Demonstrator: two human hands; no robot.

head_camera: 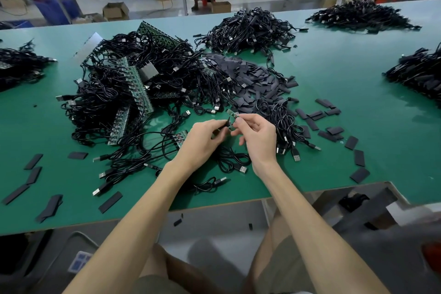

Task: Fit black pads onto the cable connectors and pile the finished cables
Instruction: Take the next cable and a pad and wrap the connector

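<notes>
Grip: right hand [257, 137] pinches connector board [232, 113], left hand [202, 142] pinches black pad [225, 124] against it. Square pad before sliding on.

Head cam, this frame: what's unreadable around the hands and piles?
- Head view: dark piece the left hand pinches, mostly covered by its fingers; pad or cable unclear.
- Same view: small green board held by the right hand: too small to tell whether a pad is on.
- Same view: cable pile at right, cut by frame edge.
</notes>
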